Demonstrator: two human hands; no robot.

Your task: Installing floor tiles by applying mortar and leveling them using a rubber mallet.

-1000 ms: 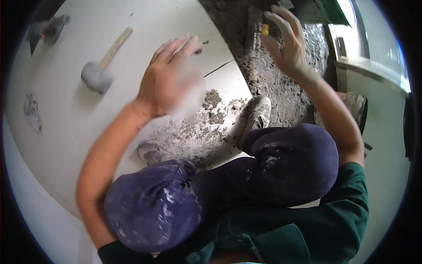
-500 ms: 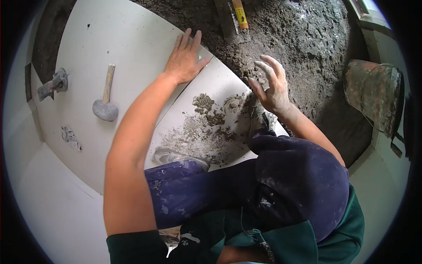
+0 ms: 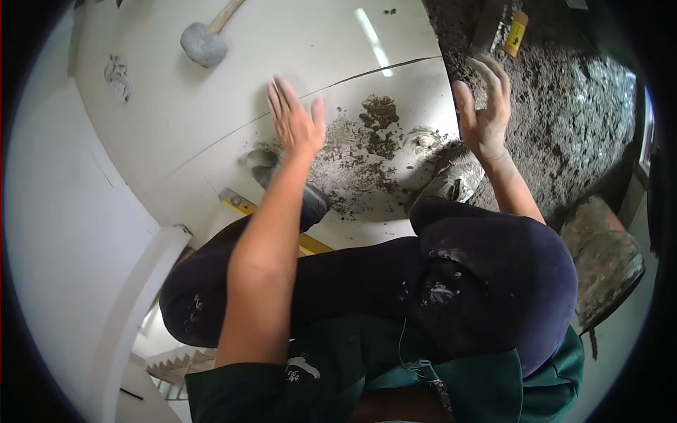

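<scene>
My left hand (image 3: 296,132) is open above a pale floor tile (image 3: 331,49), thumb apart and fingers slightly blurred; whether it touches I cannot tell. Just beyond it runs a dark joint (image 3: 384,69) between two tiles, wider toward its right end. Crumbs of grey mortar (image 3: 381,113) lie scattered on the nearer tile, to the right of this hand. My right hand (image 3: 488,116), dusty and empty, is held open with bent fingers by the tile's right edge, over the rough mortar bed (image 3: 557,120).
A rubber mallet (image 3: 204,44) and a crumpled rag (image 3: 118,76) lie on the far-left tile. A yellow spirit level (image 3: 240,202) lies partly under my left leg. A flat trowel (image 3: 493,27) with a yellow handle rests on the mortar. At right is a dirty bucket (image 3: 599,254).
The view has turned, bringing the spirit level into sight. My left hand has come off the tile by the joint and back toward my left shoe. My right hand stays open.
</scene>
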